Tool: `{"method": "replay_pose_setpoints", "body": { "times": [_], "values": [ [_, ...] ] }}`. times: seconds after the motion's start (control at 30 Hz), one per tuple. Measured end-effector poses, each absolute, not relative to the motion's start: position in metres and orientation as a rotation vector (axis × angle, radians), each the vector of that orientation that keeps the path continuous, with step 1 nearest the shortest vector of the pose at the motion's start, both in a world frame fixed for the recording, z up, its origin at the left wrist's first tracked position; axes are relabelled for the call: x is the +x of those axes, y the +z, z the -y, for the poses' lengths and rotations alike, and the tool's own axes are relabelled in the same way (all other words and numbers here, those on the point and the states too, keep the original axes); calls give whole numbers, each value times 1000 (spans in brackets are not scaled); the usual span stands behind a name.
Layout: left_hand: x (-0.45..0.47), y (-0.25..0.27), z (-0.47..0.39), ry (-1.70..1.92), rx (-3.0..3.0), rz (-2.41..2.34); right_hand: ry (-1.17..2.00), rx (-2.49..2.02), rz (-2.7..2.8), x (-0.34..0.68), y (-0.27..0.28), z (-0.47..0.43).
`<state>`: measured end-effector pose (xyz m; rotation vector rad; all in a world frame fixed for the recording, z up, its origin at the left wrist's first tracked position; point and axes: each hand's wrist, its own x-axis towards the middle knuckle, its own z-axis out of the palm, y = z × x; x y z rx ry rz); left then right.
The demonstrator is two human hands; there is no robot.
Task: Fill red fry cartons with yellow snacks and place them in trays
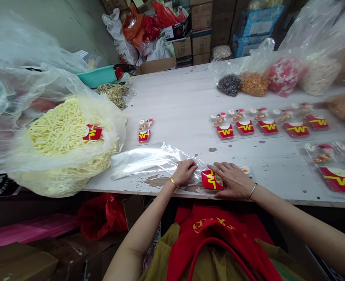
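My left hand (185,171) is closed at the right end of a stack of clear plastic sleeves (143,160), its fingers curled on the film. Just to its right, at the table's front edge, lies a clear packet with a red fries-style box (210,180) bearing a yellow W. My right hand (232,181) covers much of this packet, fingers along the far edge and thumb at the near edge. A fried-egg piece (245,170) shows past the knuckles. Whether the packet is inside a sleeve, I cannot tell.
A large open bag of pale yellow sticks (58,128) with a red W card (92,132) on it stands left. One packet (144,130) lies beyond the sleeves. Finished-looking packets (267,125) sit in rows at right, behind them tied bags of small pieces (254,83).
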<state>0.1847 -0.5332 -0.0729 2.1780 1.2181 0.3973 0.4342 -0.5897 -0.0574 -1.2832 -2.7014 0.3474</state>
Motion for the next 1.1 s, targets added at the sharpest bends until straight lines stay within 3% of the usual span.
{"method": "replay_pose_setpoints", "body": {
  "times": [0.37,1.1],
  "values": [
    [185,-80,534,386,2153,-1287,188,-1345,2637,428,-76,594],
    [186,-81,532,381,2165,-1312,324,-1366,2588,426,-78,590]
  ]
}}
